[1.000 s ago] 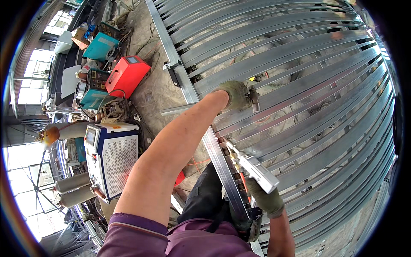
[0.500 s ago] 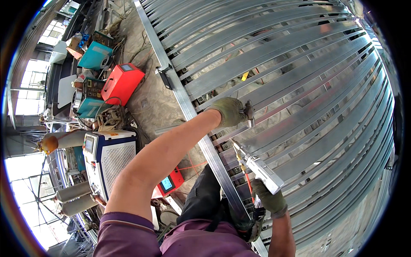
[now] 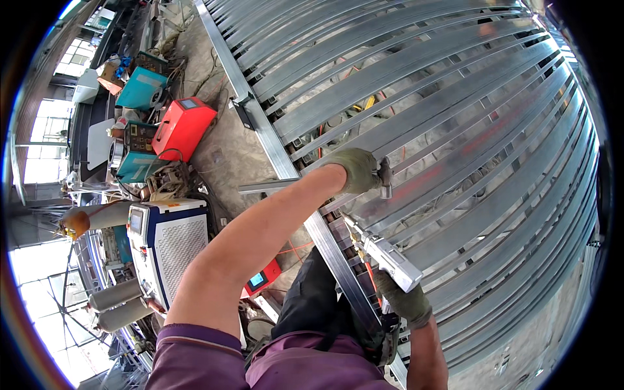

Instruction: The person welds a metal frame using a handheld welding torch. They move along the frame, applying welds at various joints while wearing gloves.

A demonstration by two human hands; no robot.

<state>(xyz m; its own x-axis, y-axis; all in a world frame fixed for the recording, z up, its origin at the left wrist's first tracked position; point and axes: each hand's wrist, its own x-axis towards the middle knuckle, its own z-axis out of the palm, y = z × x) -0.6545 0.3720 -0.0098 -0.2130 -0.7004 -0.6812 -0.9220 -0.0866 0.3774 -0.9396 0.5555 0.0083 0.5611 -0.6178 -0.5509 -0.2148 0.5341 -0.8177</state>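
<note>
The steel frame [image 3: 455, 130] spans the view. Since a second ago, the gloved left hand [image 3: 356, 170] has shifted along a slat, fist closed on a small tool [image 3: 385, 179]. The right hand [image 3: 403, 300] grips the welding gun [image 3: 383, 253], nozzle aimed at the joint below that tool.

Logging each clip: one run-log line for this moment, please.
left hand: gloved, gripping small metal tool on steel slat frame | right hand: gloved, holding welding gun, tip at frame rail
</note>
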